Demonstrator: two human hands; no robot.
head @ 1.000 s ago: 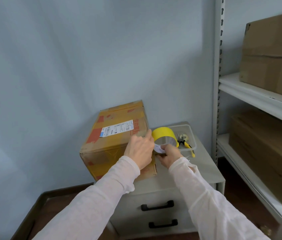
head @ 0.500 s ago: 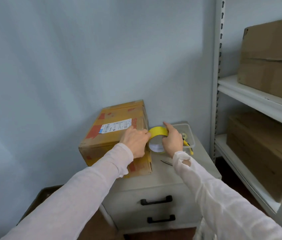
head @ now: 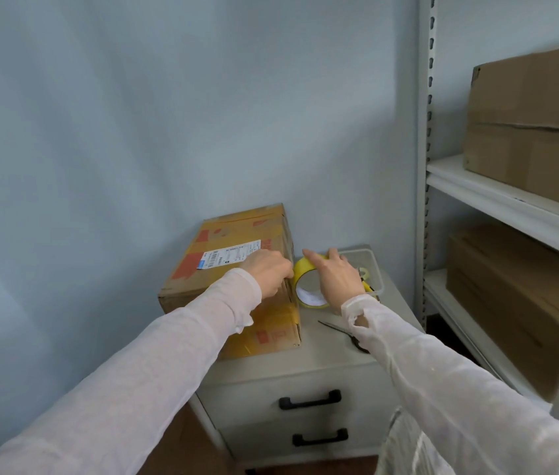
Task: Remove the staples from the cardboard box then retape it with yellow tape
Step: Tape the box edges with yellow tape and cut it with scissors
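While the cardboard box (head: 233,269) lies closed on the left half of a pale two-drawer cabinet (head: 326,351), both hands work at its right side. The box carries a white shipping label (head: 228,258) on top and strips of yellow already across its top and near face.

The left hand (head: 268,273) rests on the box's top right edge, at about 3 o'clock from the label. Its fingers are bent down over that edge with the tips hidden, so I cannot tell whether they pinch anything.

Just beside the box, at its 3 o'clock, the yellow tape roll (head: 302,269) stands on its rim with the open core facing the camera. The right hand (head: 337,277) is wrapped over its top and far side, forefinger stretched along the yellow band (the thumb is out of sight). The two hands are near each other but not touching, with the roll's yellow edge between them.

Scissors (head: 341,332) lie flat on the cabinet at 5 o'clock from the roll. A clear plastic tub (head: 376,269) sits at the roll's 3 o'clock, behind the right hand. Grey shelving (head: 497,197) with brown cartons stands at the cabinet's 3 o'clock.
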